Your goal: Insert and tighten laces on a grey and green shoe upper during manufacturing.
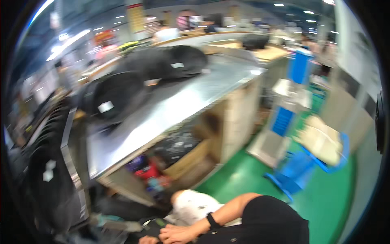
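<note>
At the lower edge, my right hand [176,235] reaches in with a black band [213,221] round its wrist. Its fingers are bent against a dark item [153,227] with a greenish patch, whose kind I cannot make out. Just left of it, my left hand [148,240] shows only in part, beside the same item; its fingers are smeared and cut off by the frame. The whole picture is blurred by motion.
A metal-topped workbench [174,97] carries black round-ended pieces [118,95]. More black pieces [50,171] stand in a row at the left. Under the bench are a box [191,156] and red items [148,173]. A blue chair [292,171] with a cream pad [321,138] stands on the green floor.
</note>
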Demonstrator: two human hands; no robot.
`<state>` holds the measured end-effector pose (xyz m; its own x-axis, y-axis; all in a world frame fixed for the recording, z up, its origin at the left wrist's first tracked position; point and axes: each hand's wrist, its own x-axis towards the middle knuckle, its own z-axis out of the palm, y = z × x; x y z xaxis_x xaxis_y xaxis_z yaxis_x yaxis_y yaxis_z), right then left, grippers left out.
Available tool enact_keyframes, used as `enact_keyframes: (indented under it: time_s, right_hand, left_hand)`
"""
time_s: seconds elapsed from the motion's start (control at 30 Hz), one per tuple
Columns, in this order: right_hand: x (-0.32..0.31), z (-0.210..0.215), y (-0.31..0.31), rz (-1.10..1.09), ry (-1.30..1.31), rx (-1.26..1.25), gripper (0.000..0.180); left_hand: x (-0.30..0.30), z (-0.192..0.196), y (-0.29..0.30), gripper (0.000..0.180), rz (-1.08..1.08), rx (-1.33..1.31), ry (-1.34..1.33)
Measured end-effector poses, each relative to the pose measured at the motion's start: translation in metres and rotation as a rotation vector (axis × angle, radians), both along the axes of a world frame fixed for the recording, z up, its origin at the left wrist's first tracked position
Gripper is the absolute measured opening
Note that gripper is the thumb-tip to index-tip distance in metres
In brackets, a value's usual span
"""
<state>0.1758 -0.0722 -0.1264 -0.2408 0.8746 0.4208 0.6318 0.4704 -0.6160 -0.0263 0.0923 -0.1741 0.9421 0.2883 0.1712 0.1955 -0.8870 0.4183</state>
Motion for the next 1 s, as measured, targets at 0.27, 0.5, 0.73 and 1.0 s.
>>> enact_keyframes:
  time_s: [0.27,0.5,0.73,1.0]
  right_hand:
    - [0.269,0.247,-0.261,-1.334,0.285,0.515,0.050]
    - [0.431,0.343,-0.364,-1.576,0.965,0.257,0.069]
    - [0.450,0.330,-0.322,-1.519,0.898,0.187,0.070]
    - [0.434,0.326,-0.326,-1.549,0.821,0.213,0.079]
  left_hand:
    - [0.024,0.005,-0.016,0.019,0.136,-0.256,-0.043]
    - [0.030,0.012,-0.026,0.018,0.220,-0.318,-0.106]
    - [0.011,0.005,-0.016,0.023,0.091,0.004,0.056]
    - [0.027,0.008,-0.018,0.018,0.146,-0.230,-0.031]
